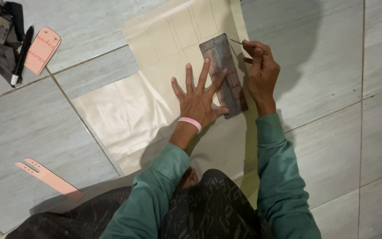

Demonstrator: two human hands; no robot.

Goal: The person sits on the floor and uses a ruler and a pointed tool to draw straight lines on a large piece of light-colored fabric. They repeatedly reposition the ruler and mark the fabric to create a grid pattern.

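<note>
Place: an informal leathercraft or pattern-cutting workshop, with the work done on the floor.
Floor: large pale grey tiles [332, 66] with thin grout lines serve as the working surface.
Material: a cream sheet [129, 110] marked with traced outlines lies spread flat.
Templates: pink cut-out patterns [42, 49] and a pink strap piece [49, 177] lie nearby.
Tools: a worn template block [224, 75], a pen [22, 55].

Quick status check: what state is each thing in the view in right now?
Left hand: spread flat, pressing the template.
Right hand: gripping a thin marking tool, tip at the template's edge.
Template: flat on the sheet.
Cream sheet: spread on the floor, outlines marked.
Pink strap piece: lying loose, untouched.
</note>
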